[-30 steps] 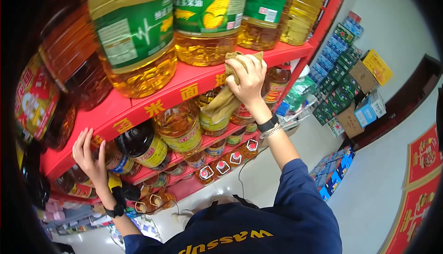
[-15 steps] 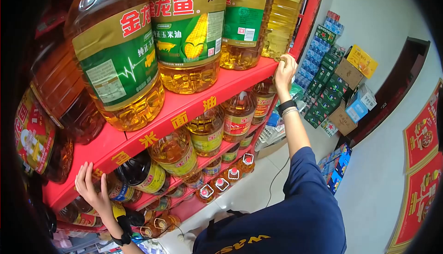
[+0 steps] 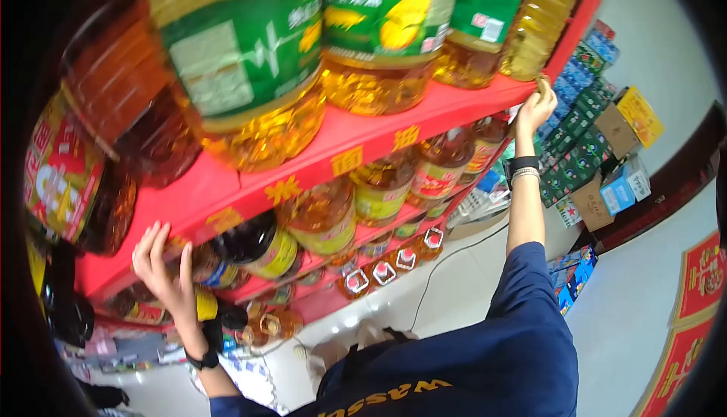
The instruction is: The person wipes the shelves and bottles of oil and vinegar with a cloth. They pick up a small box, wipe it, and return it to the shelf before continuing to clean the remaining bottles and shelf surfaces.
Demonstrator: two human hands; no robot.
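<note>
A red shelf [image 3: 295,177] with yellow lettering along its front edge runs between my two hands. My left hand [image 3: 168,277] touches the left part of that edge, its fingers spread and thumb apart. At the far right end, my right hand [image 3: 536,108] curls its fingers over the shelf corner. Above the shelf stand large cooking oil bottles: one with a green and gold label [image 3: 250,61], a corn oil bottle [image 3: 386,27], another green-labelled one [image 3: 485,15], and a pale yellow oil bottle [image 3: 539,23] nearest my right hand.
Lower shelves hold several smaller bottles [image 3: 322,216], and handled oil bottles [image 3: 382,271] sit below. Stacked drink cartons [image 3: 591,159] line the wall at right. A black cable [image 3: 439,269] lies on the tiled floor. Red posters [image 3: 689,341] hang at far right.
The view has shifted, so the shelf and bottles appear further right, and the upper bottles sit higher in frame. Both hands keep to the same places on the shelf edge.
</note>
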